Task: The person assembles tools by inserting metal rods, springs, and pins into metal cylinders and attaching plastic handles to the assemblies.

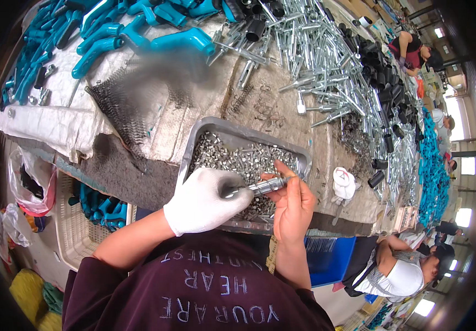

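Observation:
My left hand [207, 201], in a white glove, is closed around one end of a silvery metal rod fitting [268, 186]. The bare fingers of my right hand [294, 208] pinch its other end. Both hands hold the piece above the near side of a grey tray [198, 132]. Many small cut metal pieces [224, 151] lie in that tray. Whether my right fingertips also hold a smaller part cannot be made out.
Teal curved handles [180, 41] are heaped at the far left, coil springs [119, 105] nearer. Silvery metal rods [326, 71] and black plastic sleeves [384, 83] pile up at the right. A white rounded object [343, 185] sits right of the tray. Co-workers [400, 267] are on the right.

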Demonstrator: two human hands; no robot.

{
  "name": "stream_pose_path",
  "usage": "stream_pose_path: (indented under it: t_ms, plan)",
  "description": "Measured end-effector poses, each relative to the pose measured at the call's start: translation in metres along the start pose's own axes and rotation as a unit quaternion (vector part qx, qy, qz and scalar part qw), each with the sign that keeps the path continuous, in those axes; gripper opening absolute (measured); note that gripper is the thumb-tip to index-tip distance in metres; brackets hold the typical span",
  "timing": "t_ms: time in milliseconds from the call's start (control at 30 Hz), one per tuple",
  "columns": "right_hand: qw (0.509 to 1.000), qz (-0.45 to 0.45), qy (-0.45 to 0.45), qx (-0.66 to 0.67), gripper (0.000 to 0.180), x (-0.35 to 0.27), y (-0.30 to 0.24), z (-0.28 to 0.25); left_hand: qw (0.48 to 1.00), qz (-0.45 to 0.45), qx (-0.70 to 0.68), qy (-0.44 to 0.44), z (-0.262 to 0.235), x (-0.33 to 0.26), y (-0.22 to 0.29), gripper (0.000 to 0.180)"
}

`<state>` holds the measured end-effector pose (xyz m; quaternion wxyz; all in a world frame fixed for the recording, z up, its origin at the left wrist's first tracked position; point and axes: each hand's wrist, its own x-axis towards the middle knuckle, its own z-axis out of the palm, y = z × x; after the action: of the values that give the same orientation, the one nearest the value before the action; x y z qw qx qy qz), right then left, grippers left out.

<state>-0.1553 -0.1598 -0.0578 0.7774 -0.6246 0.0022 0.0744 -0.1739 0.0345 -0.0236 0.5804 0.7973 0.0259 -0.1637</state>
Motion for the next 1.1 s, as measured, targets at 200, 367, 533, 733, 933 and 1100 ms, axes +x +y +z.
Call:
stream_pose_path:
  t_ms: [200,367,533,733,933,1100]
  plan:
    - [0.988,-0.097,0.102,-0.067,0.048,0.044,-0.030,-0.038,0.999,0.020,0.026,0.017,0.006,0.005,-0.023,0.034]
    - [0.960,-0.203,0.052,-0.187,0.041,0.111,-0.086,-0.007,0.999,0.017,-0.002,-0.031,0.008,0.008,-0.040,0.038]
    - [0.872,-0.160,-0.178,-0.427,0.052,0.184,-0.068,0.109,0.999,0.047,-0.023,-0.008,0.009,0.007,-0.053,0.037]
    - [0.669,-0.374,-0.322,-0.556,0.053,0.230,-0.008,0.218,0.996,0.079,-0.027,-0.012,0.009,0.009,-0.054,0.039]
    - [0.613,-0.363,-0.363,-0.600,0.056,0.237,0.021,0.303,0.993,0.105,-0.042,0.013,0.013,0.007,-0.057,0.039]
    - [0.603,-0.377,-0.326,-0.623,0.055,0.262,0.043,0.362,0.994,0.098,-0.055,0.016,0.012,0.008,-0.060,0.040]
